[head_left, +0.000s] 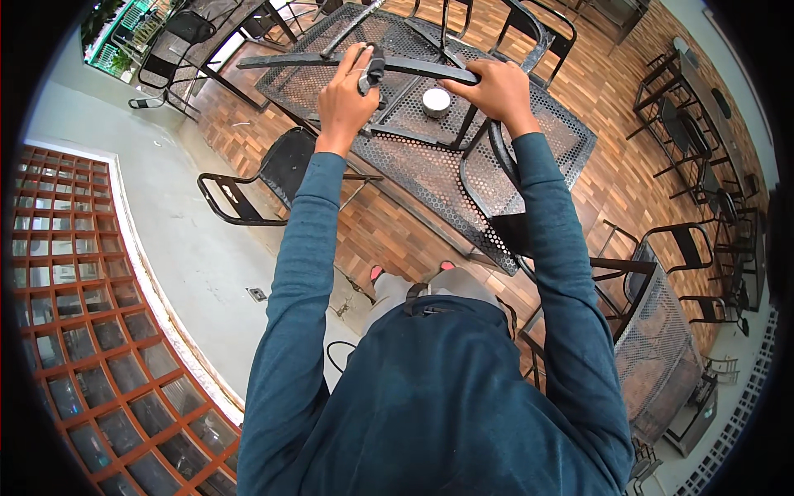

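Over the mesh-topped metal table (413,153), a black metal bar (413,66) runs crosswise; it looks like part of a chair frame set on the table. My left hand (345,99) is closed at the bar, gripping a crumpled black rag (374,70) against it. At the bar's right end, my right hand (499,93) wraps round it, thumb lying along the metal. Between the hands, a small round can with a white top (436,102) stands on the mesh. More dark frame legs and curved tubes (500,153) lie beside and under my right wrist.
A black folding chair (285,169) stands left of the table. A window with an orange grid (91,331) and a grey ledge (190,248) line the left side. Another mesh table (662,347) stands at right, with several black chairs (686,248) around; the floor (389,223) has a wood pattern.
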### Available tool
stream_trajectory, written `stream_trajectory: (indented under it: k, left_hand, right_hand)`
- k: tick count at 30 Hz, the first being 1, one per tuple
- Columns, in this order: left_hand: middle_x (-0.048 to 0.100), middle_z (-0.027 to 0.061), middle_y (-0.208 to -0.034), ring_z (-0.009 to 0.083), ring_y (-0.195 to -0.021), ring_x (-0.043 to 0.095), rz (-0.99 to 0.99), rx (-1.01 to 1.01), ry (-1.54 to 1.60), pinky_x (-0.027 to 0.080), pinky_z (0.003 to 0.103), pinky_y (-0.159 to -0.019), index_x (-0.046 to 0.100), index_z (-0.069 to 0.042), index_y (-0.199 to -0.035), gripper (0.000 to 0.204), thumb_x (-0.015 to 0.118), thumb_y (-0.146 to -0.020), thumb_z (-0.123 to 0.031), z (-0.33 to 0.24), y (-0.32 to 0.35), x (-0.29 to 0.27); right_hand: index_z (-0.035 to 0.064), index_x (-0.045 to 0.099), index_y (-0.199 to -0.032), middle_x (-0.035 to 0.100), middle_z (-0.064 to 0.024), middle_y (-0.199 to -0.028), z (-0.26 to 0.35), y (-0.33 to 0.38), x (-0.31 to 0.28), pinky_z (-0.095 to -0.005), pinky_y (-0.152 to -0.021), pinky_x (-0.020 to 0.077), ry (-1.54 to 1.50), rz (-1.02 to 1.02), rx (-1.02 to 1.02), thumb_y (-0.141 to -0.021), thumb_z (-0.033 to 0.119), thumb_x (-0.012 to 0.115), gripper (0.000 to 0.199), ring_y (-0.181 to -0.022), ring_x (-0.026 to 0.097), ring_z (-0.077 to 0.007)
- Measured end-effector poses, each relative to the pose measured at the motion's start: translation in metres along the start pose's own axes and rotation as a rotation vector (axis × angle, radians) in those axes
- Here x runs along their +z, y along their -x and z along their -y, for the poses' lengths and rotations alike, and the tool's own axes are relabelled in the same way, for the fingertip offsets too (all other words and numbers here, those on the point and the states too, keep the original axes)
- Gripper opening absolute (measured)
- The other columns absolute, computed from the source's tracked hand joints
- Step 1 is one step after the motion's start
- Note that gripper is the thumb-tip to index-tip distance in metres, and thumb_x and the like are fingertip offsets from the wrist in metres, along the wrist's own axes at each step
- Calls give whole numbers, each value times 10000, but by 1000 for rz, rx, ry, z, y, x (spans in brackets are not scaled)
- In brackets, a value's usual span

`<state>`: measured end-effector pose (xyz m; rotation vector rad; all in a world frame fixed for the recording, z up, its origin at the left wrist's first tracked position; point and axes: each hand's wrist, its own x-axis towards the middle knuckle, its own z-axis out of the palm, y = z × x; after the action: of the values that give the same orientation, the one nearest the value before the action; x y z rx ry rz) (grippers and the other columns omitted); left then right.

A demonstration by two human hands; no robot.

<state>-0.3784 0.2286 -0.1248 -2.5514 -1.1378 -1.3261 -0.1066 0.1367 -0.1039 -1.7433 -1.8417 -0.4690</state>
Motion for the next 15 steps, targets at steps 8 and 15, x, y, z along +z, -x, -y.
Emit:
stream_trajectory:
  k: [8, 15]
  left_hand:
    - [564, 25, -1517, 293, -1069, 733, -119, 66, -14, 648, 390, -828, 652, -150, -1391, 558, 716, -838, -178, -13, 5, 16]
    - [573, -35, -1506, 288, -1031, 742, -35, 42, -57, 647, 384, -811, 654, -223, -1401, 615, 705, -793, -148, 14, -2, -2]
  right_hand:
    - [137, 790, -821, 669, -90, -666, 0, -1, 6, -424, -591, 511, -9, -15, 5, -785, 788, 681, 662, -660, 675, -315]
    - [143, 788, -808, 669, -82, -659, -1, -2, 4, -420, -587, 515, 6, 6, 1, -784, 778, 695, 642, -641, 672, -307]
